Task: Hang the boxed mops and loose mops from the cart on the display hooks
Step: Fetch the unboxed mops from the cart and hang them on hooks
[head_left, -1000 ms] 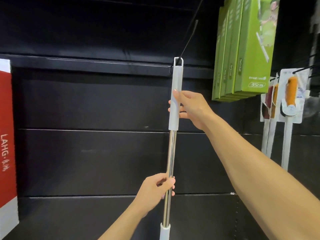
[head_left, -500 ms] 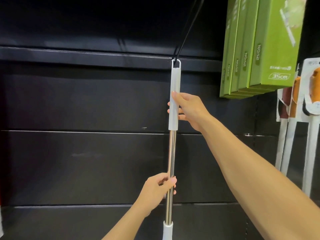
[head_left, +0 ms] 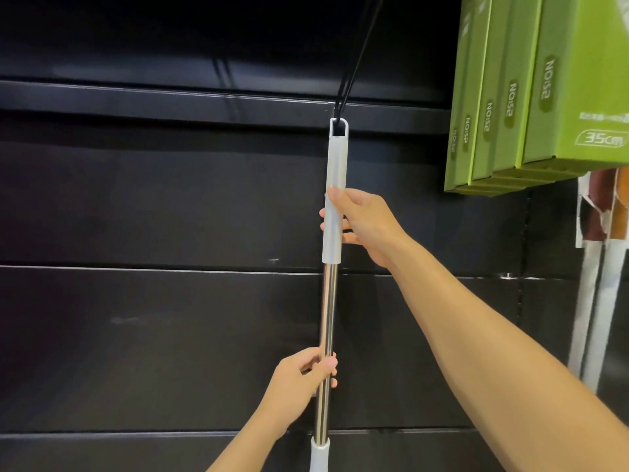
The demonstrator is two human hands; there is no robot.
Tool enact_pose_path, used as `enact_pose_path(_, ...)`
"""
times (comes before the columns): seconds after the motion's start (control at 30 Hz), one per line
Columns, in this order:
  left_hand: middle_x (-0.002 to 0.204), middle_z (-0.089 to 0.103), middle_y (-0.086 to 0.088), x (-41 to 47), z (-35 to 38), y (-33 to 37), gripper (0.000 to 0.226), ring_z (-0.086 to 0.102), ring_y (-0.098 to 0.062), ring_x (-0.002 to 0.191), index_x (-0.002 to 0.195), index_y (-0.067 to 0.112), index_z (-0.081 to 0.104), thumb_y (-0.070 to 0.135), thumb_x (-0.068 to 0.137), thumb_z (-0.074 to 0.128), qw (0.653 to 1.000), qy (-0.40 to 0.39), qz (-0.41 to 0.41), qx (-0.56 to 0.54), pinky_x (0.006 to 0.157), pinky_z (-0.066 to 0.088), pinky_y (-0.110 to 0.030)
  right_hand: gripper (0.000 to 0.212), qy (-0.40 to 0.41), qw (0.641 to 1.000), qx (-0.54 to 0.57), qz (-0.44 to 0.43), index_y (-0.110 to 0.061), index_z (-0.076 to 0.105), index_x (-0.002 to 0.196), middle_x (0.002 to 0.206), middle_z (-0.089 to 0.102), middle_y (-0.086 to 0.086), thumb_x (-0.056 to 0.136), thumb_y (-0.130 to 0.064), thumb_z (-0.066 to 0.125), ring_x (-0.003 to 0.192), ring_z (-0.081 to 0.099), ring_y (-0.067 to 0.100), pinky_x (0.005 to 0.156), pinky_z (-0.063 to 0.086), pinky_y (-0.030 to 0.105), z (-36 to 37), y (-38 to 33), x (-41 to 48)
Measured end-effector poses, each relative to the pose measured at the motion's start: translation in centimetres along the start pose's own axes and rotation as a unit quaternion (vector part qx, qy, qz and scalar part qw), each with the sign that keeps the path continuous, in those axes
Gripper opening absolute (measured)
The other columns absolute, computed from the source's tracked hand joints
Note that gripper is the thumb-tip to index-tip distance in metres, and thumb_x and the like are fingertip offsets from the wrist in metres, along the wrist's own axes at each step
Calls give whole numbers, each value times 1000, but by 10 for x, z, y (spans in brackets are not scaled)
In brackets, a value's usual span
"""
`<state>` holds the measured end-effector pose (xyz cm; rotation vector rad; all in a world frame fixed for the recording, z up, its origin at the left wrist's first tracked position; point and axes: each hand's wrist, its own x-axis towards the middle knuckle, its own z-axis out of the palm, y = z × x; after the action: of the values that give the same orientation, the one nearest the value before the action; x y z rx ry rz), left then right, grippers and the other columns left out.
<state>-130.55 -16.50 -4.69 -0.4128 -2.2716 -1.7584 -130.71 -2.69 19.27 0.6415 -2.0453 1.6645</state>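
Observation:
A loose mop (head_left: 335,165) with a white grip and a shiny steel pole stands upright in the middle of the view. The loop at its top is threaded on a black display hook (head_left: 357,59) that runs up and to the right. My right hand (head_left: 366,223) grips the white handle part. Lower down, my left hand (head_left: 299,379) is closed around the steel pole. The mop's head is below the frame's edge. Green boxed mops (head_left: 541,90) marked 35cm hang at the upper right.
Black slatted panels (head_left: 153,206) of the display wall fill the background. At the right edge, under the green boxes, other packaged mops (head_left: 599,253) with white poles hang down.
The view has shifted left and closer, so the green boxes slid toward the right edge. The mop's loop has moved further along the hook. Both hands keep their grips.

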Motion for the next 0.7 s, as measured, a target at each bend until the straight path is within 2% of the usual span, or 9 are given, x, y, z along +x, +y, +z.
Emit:
enact_pose_path(0.13,96,78,5,0,0,5,15,77,-9,92,109,29,72,38,100,63,1000,-11,-7,4,77,56,-19,19,4,1000,-8,4,-27,63,110,109,73,3,104,-44,56,96,75,21,76,64,29,2,-3,-1)
enact_pose_path(0.27,97,78,8,-7,-3,5,23,73,-11,96,104,31,72,50,99,60,997,-34,-21,60,91,60,-34,27,28,998,-56,5,-17,63,119,116,70,5,105,-39,57,103,72,22,86,63,35,5,-4,-9)
enact_pose_path(0.33,98,76,8,-12,-5,1,20,71,-10,95,104,34,70,50,98,62,993,-40,-24,113,96,59,-38,27,34,991,-126,-2,-17,62,120,119,66,2,105,-38,58,105,68,19,82,61,29,7,-1,-19)
enact_pose_path(0.4,105,72,15,-20,-8,0,23,68,-4,98,118,35,68,44,98,66,987,-49,-31,151,102,56,-33,28,29,980,-196,-4,-15,63,122,112,66,0,105,-37,58,96,67,16,76,58,24,5,2,-32)
enact_pose_path(0.47,122,65,18,-29,-15,5,44,64,-3,110,141,31,57,40,98,66,979,-76,-43,183,103,52,-30,27,18,958,-287,-6,-14,67,115,91,64,-4,105,-37,57,78,62,11,68,49,21,2,5,-48)
enact_pose_path(0.5,133,62,14,-34,-18,8,53,62,-9,120,148,30,50,41,99,65,973,-88,-47,210,105,50,-33,28,12,942,-335,-1,-13,67,115,90,64,-4,105,-37,57,75,61,10,68,46,21,0,6,-57)
enact_pose_path(0.53,144,59,9,-38,-22,11,61,59,-15,130,153,28,43,43,98,64,963,-99,-48,245,109,48,-35,32,5,926,-378,8,-13,65,122,99,67,-1,104,-39,57,83,65,13,72,47,22,-1,7,-66)
enact_pose_path(0.6,157,50,1,-47,-29,19,68,51,-22,141,158,25,36,47,99,61,938,-109,-40,328,115,43,-38,47,-4,888,-458,31,-14,55,142,133,65,5,104,-41,58,114,66,24,90,53,31,-2,6,-87)
enact_pose_path(0.7,156,51,-4,-64,-37,39,66,51,-27,140,158,21,36,48,101,56,897,-94,-17,432,114,44,-41,53,-15,825,-562,57,-14,49,148,145,58,9,103,-43,57,129,59,33,102,51,43,-5,8,-121)
